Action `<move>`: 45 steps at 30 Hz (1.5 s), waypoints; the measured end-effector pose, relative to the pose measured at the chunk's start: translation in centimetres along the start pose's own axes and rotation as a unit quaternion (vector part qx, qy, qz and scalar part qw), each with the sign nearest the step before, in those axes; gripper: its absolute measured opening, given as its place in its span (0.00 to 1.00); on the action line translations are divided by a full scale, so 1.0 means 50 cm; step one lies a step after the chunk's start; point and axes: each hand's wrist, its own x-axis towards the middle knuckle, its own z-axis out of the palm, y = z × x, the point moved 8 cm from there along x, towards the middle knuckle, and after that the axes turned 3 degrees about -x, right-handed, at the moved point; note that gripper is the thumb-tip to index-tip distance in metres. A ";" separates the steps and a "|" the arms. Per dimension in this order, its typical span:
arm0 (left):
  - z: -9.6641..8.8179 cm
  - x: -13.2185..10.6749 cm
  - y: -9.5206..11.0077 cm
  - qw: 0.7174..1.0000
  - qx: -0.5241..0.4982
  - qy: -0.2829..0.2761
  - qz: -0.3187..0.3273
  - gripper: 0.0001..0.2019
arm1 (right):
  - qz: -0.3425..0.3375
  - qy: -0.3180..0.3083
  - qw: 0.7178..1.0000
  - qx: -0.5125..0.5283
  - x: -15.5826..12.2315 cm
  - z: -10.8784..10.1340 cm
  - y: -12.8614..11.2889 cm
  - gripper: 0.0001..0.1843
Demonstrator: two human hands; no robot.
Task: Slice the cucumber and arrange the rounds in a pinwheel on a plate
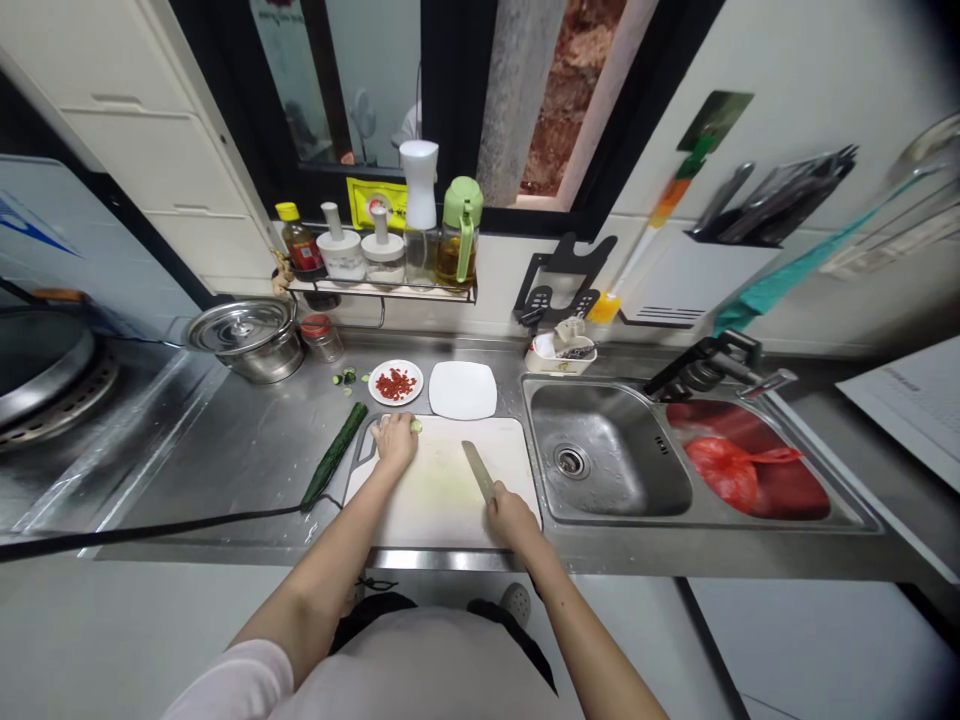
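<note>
A white cutting board (pixel 442 500) with a faint green wet patch lies before me on the steel counter. At its far left corner, my left hand (pixel 396 442) is closed around a light-green cucumber piece (pixel 415 426), most of it hidden under the fingers. My right hand (pixel 510 512) grips a kitchen knife (pixel 477 468) over the right half of the board, blade pointing away and to the left. A whole cucumber (pixel 334 456) rests left of the board. Just beyond it are a white plate of chopped red pieces (pixel 396 383) and a bare white plate (pixel 463 390).
Cucumber scraps (pixel 345 378) lie near a lidded steel pot (pixel 255 340) and a red-lidded jar (pixel 321 338). Seasoning bottles line a wall rack (pixel 382 290). To the right is a double sink (pixel 611 450) holding a red plastic bag (pixel 727 472). A black strap (pixel 187 530) crosses the left counter.
</note>
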 end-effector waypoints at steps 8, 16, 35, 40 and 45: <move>-0.008 -0.006 -0.003 0.998 -0.062 -0.005 -0.025 0.13 | -0.001 0.002 1.000 -0.004 0.003 0.000 0.000 0.17; 0.023 -0.053 -0.027 0.981 -0.153 -0.098 -0.062 0.11 | -0.004 0.010 1.000 -0.012 0.002 -0.002 -0.004 0.16; 0.030 -0.075 -0.012 0.994 -0.049 -0.098 -0.009 0.11 | -0.106 0.010 0.991 -0.084 -0.062 -0.011 -0.111 0.18; 0.028 -0.074 -0.009 0.994 -0.048 -0.098 -0.016 0.11 | -0.113 0.007 0.988 -0.107 -0.065 -0.013 -0.119 0.18; 0.034 -0.071 -0.014 0.994 -0.046 -0.098 -0.019 0.10 | -0.121 0.009 0.986 -0.113 -0.059 -0.006 -0.119 0.17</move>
